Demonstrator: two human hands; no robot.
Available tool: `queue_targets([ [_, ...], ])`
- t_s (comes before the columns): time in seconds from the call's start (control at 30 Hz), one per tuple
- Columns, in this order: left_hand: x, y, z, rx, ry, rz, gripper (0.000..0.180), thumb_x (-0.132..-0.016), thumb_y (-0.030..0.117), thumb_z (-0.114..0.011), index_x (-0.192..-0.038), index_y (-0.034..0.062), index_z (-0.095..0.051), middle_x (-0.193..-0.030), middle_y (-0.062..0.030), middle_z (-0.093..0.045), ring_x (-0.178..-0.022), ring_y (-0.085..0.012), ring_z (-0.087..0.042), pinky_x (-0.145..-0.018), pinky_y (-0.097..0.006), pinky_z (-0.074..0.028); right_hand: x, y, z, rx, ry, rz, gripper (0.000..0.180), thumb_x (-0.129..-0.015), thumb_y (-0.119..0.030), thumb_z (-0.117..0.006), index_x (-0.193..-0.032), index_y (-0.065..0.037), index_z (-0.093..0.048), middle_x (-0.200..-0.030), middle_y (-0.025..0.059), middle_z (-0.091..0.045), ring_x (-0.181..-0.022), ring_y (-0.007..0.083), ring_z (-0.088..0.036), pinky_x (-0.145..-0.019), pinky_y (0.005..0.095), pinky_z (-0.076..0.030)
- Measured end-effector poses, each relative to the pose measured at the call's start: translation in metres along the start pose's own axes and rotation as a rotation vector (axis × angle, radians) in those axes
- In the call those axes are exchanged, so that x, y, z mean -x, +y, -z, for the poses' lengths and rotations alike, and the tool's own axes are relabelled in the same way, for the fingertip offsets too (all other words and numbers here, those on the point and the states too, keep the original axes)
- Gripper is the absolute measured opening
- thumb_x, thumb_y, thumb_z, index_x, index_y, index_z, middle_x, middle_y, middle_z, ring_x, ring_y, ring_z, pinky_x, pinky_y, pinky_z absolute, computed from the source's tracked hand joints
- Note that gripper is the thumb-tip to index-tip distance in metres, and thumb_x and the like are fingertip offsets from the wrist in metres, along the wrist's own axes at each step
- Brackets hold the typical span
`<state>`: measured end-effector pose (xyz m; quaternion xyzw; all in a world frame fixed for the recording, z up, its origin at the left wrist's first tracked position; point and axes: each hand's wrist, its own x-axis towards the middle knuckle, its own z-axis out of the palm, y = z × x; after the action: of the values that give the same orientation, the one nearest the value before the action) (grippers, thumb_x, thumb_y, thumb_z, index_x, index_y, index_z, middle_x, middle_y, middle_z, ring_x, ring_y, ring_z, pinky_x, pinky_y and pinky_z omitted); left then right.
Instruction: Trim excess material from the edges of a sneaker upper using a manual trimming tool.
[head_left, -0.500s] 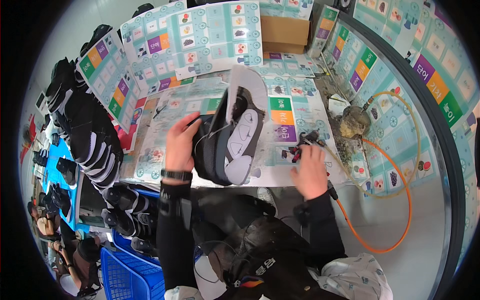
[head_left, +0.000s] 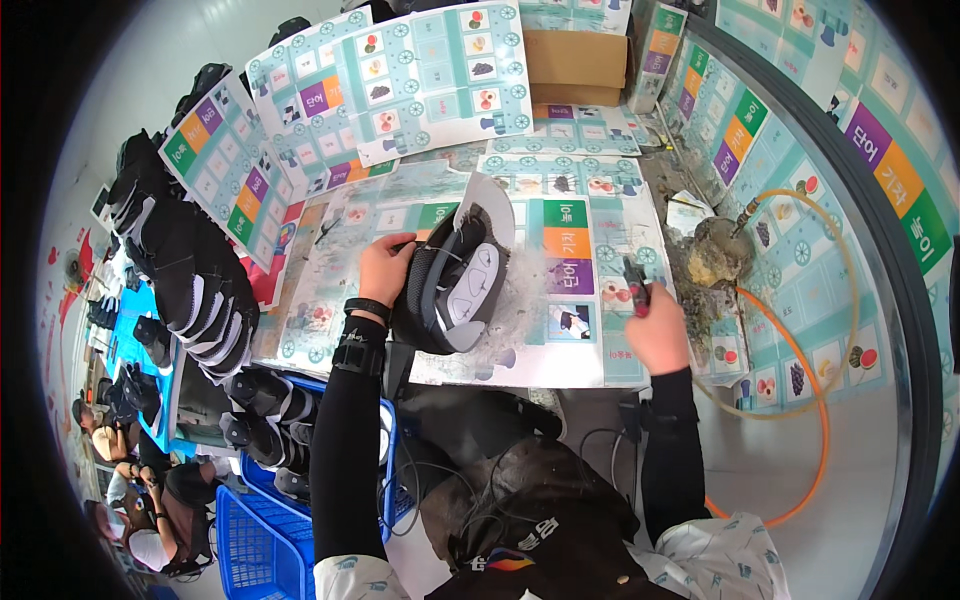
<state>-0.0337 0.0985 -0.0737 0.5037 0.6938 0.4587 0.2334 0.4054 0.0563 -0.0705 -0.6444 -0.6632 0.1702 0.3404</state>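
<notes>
My left hand (head_left: 385, 270) grips the left rim of a black shoe upper (head_left: 418, 315), holding it tilted over the front of the table. A pale grey flap (head_left: 487, 205) stands up at its far end. The white panel (head_left: 472, 283) inside shows thin dark outlines. To the right, my right hand (head_left: 660, 335) is closed round a dark spray gun with red parts (head_left: 638, 288); its nozzle end points away from me. Whitish speckling lies right of the shoe upper; whether it is mist or dried residue I cannot tell.
A crusted glue pot (head_left: 722, 250) stands at the right, with a yellowish hose (head_left: 858, 300) and an orange hose (head_left: 825, 430). Printed boards (head_left: 430, 80) wall the table. Stacked black shoe uppers (head_left: 190, 270) and blue baskets (head_left: 262, 545) are at left; people sit beyond.
My right hand has closed round the spray gun and turned it to point away. The shoe upper, still in my left hand, has tipped and come slightly lower and left.
</notes>
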Motion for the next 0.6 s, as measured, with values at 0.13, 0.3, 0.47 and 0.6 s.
queue_targets([
  [0.13,-0.009,0.009,-0.009,-0.045,-0.037,-0.09,0.027,-0.097,0.013,-0.074,-0.12,-0.001,-0.077,-0.094,-0.0078,-0.078,-0.08,-0.0115,-0.07,-0.073,-0.027,-0.055,0.02,-0.049,0.019,-0.797,-0.435,-0.143,0.038,-0.083,0.005,-0.057,-0.12,0.004,-0.068,-0.094,0.0092,-0.074,-0.075,0.0165,-0.067,-0.062,0.0312,-0.058],
  [0.3,-0.01,0.016,-0.019,-0.141,-0.014,-0.12,0.024,-0.096,0.013,-0.074,-0.116,0.001,-0.079,-0.089,-0.009,-0.078,-0.077,-0.0133,-0.07,-0.073,-0.029,-0.055,0.015,-0.072,-0.028,-0.654,-0.648,-0.193,0.04,-0.083,-0.006,-0.066,-0.121,0.005,-0.07,-0.089,0.0124,-0.075,-0.076,0.0242,-0.071,-0.061,0.0358,-0.056],
  [0.47,-0.009,0.021,-0.025,-0.143,0.012,-0.112,0.021,-0.093,0.013,-0.074,-0.11,0.002,-0.08,-0.097,-0.0178,-0.079,-0.088,-0.0289,-0.076,-0.083,-0.038,-0.058,0.012,-0.068,-0.04,-0.507,-0.439,-0.011,0.034,-0.085,-0.016,-0.07,-0.115,0.001,-0.072,-0.094,0.0289,-0.071,-0.089,0.0491,-0.066,-0.081,0.0449,-0.053],
  [0.6,-0.012,0.007,-0.017,-0.084,-0.006,-0.095,0.022,-0.093,0.014,-0.074,-0.111,0.002,-0.08,-0.097,-0.0174,-0.079,-0.09,-0.0291,-0.076,-0.084,-0.037,-0.058,0.013,-0.077,-0.038,-0.523,-0.531,0.019,0.013,-0.08,-0.002,-0.065,-0.091,0.004,-0.068,-0.072,0.0059,-0.065,-0.06,0.0152,-0.06,-0.059,0.0317,-0.048],
])
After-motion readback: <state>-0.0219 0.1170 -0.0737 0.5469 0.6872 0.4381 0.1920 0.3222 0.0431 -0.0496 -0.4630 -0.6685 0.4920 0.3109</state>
